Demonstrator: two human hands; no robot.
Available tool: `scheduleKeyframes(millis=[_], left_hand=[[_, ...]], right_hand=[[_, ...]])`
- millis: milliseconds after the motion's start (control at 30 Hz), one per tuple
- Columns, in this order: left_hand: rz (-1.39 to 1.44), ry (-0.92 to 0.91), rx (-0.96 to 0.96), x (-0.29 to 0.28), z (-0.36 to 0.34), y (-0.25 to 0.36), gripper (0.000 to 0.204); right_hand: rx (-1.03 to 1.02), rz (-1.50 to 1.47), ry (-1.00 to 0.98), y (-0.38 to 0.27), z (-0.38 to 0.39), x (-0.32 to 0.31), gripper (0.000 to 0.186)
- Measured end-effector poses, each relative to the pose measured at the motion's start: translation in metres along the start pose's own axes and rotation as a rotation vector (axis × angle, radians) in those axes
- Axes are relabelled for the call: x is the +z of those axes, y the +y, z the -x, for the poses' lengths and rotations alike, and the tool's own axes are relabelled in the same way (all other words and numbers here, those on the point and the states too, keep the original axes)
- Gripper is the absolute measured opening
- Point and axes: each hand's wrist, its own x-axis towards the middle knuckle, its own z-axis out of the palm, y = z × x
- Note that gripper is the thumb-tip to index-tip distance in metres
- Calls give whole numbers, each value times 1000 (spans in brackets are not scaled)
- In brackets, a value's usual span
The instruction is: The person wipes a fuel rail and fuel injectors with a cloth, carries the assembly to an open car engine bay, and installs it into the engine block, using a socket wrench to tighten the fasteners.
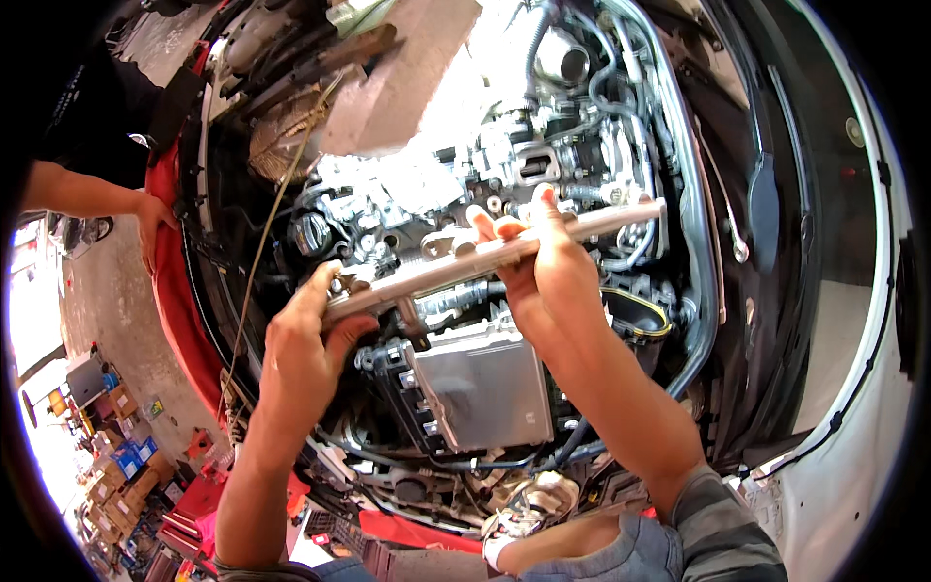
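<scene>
Grip two-handed: left hand (303,335) and right hand (551,260) are grasping a metal rail (441,274), frame centre, possibly risking knocking the grey module (485,388), lower centre, should either hold be slipping.

Grey concrete floor (121,301) at left, cluttered cardboard boxes (121,401), bright white light (27,296) alongside

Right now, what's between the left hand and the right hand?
Head view: a stretch of the pale metal rail, with a tab jutting from it, spans left hand to right hand.
</scene>
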Motion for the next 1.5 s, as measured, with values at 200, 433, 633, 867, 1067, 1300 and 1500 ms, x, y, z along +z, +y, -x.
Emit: scheduleKeyframes(millis=[200, 433, 633, 867, 1067, 1300, 1500], left_hand=[[-54, -33, 72, 11, -23, -49, 66], [12, -46, 75, 9, -44, -50, 65], [1, -74, 58, 14, -41, -47, 64], [75, -110, -65, 17, -23, -44, 67], [52, -73, -43, 8, -40, -44, 58], [17, -47, 27, 12, -50, -52, 63], [87, -30, -14, 18, -40, -52, 59]], right_hand=[[-11, -19, -50, 11, -13, 3, 26], [-43, 72, -204, -2, -30, -12, 23], [-58, 145, -197, -4, -33, -18, 23], [-39, 254, -192, 2, -31, -22, 20], [-93, 197, -166, 5, -31, -14, 19], [-111, 190, -128, 2, -35, -11, 18], [-136, 173, -81, 8, -27, -13, 17]])
